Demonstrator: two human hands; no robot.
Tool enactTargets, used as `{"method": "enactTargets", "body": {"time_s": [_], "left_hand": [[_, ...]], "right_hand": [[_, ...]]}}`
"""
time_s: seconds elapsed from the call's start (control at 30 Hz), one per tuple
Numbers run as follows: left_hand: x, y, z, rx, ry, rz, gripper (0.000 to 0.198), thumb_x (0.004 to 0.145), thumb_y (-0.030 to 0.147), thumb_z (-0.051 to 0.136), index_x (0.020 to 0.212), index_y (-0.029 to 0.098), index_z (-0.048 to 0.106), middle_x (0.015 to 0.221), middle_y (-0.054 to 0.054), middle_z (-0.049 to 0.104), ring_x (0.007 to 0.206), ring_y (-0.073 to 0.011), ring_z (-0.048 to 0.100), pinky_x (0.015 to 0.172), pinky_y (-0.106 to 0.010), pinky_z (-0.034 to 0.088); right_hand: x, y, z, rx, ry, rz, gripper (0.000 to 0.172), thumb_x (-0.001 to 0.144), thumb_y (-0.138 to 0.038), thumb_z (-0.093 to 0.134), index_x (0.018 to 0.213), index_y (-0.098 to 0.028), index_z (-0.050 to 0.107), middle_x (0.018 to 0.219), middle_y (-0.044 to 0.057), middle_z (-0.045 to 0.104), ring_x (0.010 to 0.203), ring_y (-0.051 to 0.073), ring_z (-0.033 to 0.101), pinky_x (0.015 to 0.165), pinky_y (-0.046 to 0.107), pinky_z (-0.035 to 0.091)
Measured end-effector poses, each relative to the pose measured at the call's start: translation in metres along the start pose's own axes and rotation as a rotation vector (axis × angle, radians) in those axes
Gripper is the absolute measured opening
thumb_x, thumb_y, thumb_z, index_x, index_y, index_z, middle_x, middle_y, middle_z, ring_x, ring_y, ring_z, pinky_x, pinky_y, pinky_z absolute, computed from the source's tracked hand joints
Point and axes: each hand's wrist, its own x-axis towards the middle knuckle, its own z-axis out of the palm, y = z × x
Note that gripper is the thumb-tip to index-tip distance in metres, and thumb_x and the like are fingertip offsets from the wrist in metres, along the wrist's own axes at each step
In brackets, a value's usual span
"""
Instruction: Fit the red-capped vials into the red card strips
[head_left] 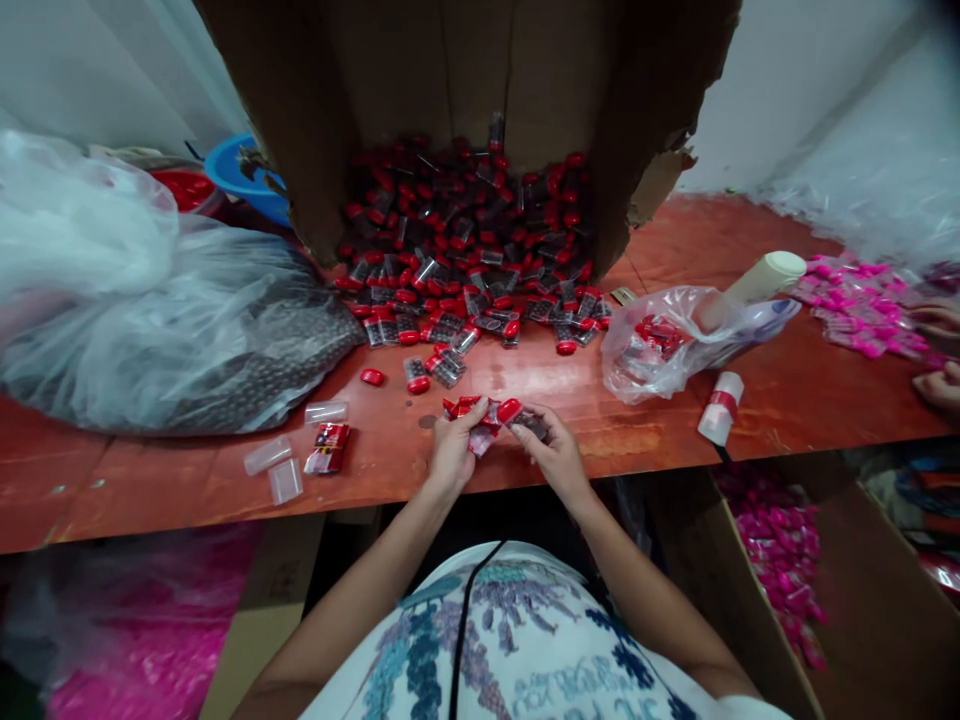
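Observation:
Near the table's front edge, my left hand [451, 450] pinches a red printed wrapper [484, 432]. Beside it, my right hand [556, 450] is closed round a small clear container with a red cap [508, 411] and dark contents. The capped end meets the wrapper between my hands. Just beyond lie a few more red-capped containers [416, 376] and one loose red cap [372, 377]. To the left sit a small stack of red wrappers [328, 448] and several clear empty containers [286, 482].
A cardboard box [645, 120] on its side spills many red-capped containers. A plastic sack [187, 330] of dark pellets lies left. At right are a plastic bag [652, 345], a white roll [721, 408], pink pieces [862, 305] and another person's hands [937, 385]. Below stands an open carton [862, 600].

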Motion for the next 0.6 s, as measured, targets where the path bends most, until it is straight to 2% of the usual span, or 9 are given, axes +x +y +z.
{"method": "enactTargets", "body": {"time_s": [0.1,0.23,0.33,0.43,0.6], "left_hand": [[-0.0012,0.0012,0.0010,0.026,-0.005,0.022,0.026,0.051,0.015,0.083,0.071,0.011,0.066,0.065,-0.002,0.069,0.057,-0.0135,0.065,0.063,-0.026,0.053],[-0.0039,0.0046,0.0024,0.041,-0.031,0.028,0.024,0.053,0.014,0.082,0.071,0.011,0.067,0.065,-0.002,0.069,0.056,-0.0133,0.064,0.063,-0.027,0.053],[-0.0074,0.0058,0.0034,0.071,-0.052,0.000,0.026,0.052,0.015,0.083,0.072,0.011,0.067,0.064,-0.003,0.069,0.055,-0.0136,0.064,0.061,-0.027,0.053],[-0.0095,0.0053,0.0028,0.084,-0.052,-0.019,0.029,0.050,0.016,0.084,0.073,0.011,0.067,0.063,-0.002,0.068,0.054,-0.0135,0.064,0.059,-0.026,0.053],[-0.0088,0.0042,0.0011,0.107,-0.069,0.023,0.028,0.052,0.017,0.083,0.074,0.011,0.067,0.064,-0.002,0.068,0.056,-0.0136,0.063,0.060,-0.027,0.053]], "right_hand": [[-0.0021,0.0000,-0.0010,-0.051,0.026,-0.066,0.037,0.079,-0.036,0.063,0.112,-0.021,0.058,0.103,0.005,0.066,0.090,0.018,0.062,0.080,0.030,0.050],[-0.0043,0.0012,-0.0022,-0.118,0.032,-0.105,0.036,0.080,-0.035,0.062,0.113,-0.022,0.059,0.105,0.005,0.066,0.092,0.019,0.062,0.085,0.032,0.048],[-0.0040,0.0028,-0.0023,-0.123,0.064,-0.089,0.037,0.080,-0.037,0.060,0.114,-0.022,0.058,0.102,0.004,0.066,0.090,0.019,0.062,0.082,0.033,0.049],[-0.0048,0.0042,-0.0020,-0.106,0.101,-0.053,0.038,0.080,-0.039,0.060,0.114,-0.022,0.058,0.097,0.004,0.066,0.084,0.019,0.062,0.073,0.030,0.051],[-0.0100,0.0019,-0.0024,-0.045,0.011,-0.028,0.037,0.079,-0.038,0.062,0.112,-0.022,0.060,0.093,0.003,0.065,0.072,0.015,0.059,0.058,0.023,0.048]]}}
